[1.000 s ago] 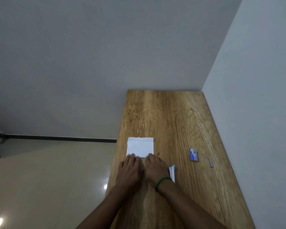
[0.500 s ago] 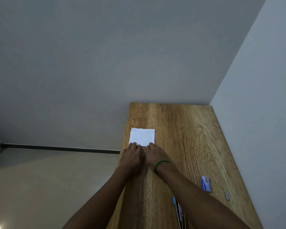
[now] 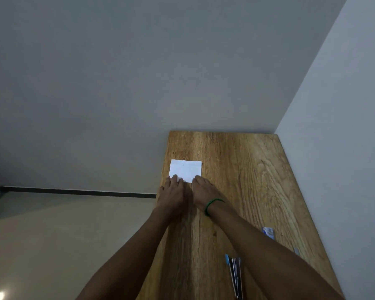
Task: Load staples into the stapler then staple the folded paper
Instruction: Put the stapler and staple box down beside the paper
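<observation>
Both hands sit flat at the near edge of the folded paper (image 3: pixel 185 169); left hand (image 3: pixel 172 194) has its fingers straight and released, tips lying on the paper's near-left corner; right hand (image 3: pixel 204 190) is the same, fingers extended, tips on the near-right corner; neither one curls round or pinches anything. Likely reason: pressing the sheet down onto the table (image 3: pixel 247 169) to flatten the fold or keep it from sliding; that's a guess from the pose.

Paper lies flat near the table's left edge, well toward the far end; long axis runs left-right, parallel to the far table edge; short sides point toward and away from the person. Tiny mark near the middle of its far edge; too small to say if it's a staple.

Stapler (image 3: pixel 236 276) lies well apart from the paper, close to the person, just beside the right forearm; long axis runs near-far, blue tip pointing away; metal channel seems exposed, though whether it holds staples I can't tell; bottom end is cut by the frame.

Staple box (image 3: pixel 268 232) sits right of the forearm; a small grey staple strip (image 3: pixel 296 251) lies beyond it near the wall side; both out of the hands' way, probably parked for loading. Green bracelet (image 3: pixel 213 204) on the right wrist.
</observation>
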